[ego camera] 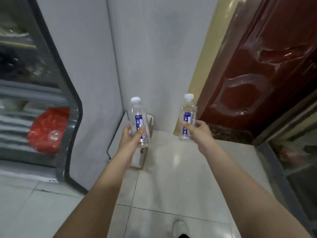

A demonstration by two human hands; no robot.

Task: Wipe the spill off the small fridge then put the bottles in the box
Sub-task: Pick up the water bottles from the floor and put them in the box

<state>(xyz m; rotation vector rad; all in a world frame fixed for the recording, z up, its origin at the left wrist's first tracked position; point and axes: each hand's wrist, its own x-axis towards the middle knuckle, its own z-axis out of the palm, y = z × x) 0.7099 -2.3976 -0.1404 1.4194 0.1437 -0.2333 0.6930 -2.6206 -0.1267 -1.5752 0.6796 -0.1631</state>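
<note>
Head view: the fingers (139,133) of the left hand (130,140) are curled round the lower half of the left bottle (139,115), and the right bottle (188,112) is gripped likewise by the right hand (199,131). Both are held upright, capped and well apart, above the tiled floor (171,177). A cardboard box (142,159) is seen just behind the left bottle in the wall corner, a glass-fronted fridge (34,93) with a red bag (48,129) at the left, and a dark red door (257,74) at the right.

Place: indoor entryway corner | signs: dark-red panelled door (257,74), glass-fronted fridge (25,100), glossy tiled floor (171,177)
</note>
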